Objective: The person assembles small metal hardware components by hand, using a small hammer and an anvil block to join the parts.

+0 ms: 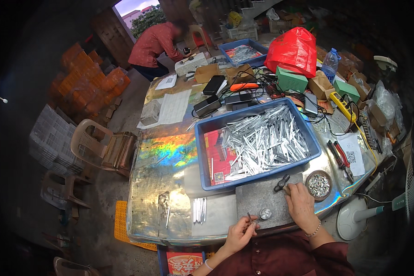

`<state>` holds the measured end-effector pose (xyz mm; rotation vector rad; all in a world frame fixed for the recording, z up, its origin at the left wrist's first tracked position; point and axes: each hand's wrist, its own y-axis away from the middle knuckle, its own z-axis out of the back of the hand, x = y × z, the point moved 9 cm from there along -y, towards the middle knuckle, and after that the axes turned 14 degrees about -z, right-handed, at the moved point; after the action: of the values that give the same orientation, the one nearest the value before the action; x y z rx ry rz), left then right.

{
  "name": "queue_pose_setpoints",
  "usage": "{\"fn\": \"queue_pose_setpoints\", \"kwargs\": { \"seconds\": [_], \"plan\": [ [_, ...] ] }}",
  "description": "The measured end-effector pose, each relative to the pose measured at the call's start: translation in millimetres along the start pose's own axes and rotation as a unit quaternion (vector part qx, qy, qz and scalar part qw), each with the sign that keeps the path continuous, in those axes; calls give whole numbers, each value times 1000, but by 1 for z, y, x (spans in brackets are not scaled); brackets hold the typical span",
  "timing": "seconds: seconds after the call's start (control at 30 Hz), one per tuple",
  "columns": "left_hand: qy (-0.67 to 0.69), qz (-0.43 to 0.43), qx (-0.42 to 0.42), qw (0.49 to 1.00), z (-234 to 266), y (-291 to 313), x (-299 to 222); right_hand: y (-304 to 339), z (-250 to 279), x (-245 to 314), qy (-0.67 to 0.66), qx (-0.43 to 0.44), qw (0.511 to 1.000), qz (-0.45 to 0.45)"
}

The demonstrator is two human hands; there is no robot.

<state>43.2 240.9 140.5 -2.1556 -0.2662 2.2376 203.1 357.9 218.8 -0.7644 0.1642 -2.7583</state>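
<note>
My right hand (301,207) is closed round a small hammer, its dark head (281,183) sticking out past the fingers above a grey slab (255,198). Most of the handle is hidden by the hand. At the slab's near edge my left hand (239,234) pinches a thin dark metal piece (249,216), too small to name its kind. A round shiny metal block (265,213) sits on the slab close to the left fingertips. Right of the slab stands a round bowl (329,192) of small silvery parts.
A blue bin (257,175) holding many thin silvery strips stands beyond the slab. Several strips (199,210) lie in a row to the left. Red-handled pliers (342,158), a white fan (354,218) and a red bag (293,51) are at right. Another person (154,49) bends over the far end.
</note>
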Motion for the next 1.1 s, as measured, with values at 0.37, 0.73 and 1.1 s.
{"fn": "queue_pose_setpoints", "kwargs": {
  "seconds": [0.37, 0.73, 1.1],
  "plan": [
    [-6, 15, 5, 1000, 0, -1, 2, 19, 16, 17, -110, -51, 989, 83],
    [-9, 18, -3, 1000, -2, -5, 2, 34, -29, 23, -258, 73, 960, 80],
    [-12, 13, -7, 1000, -2, -6, -1, 35, -31, 29, -200, 44, 972, 111]
  ]
}}
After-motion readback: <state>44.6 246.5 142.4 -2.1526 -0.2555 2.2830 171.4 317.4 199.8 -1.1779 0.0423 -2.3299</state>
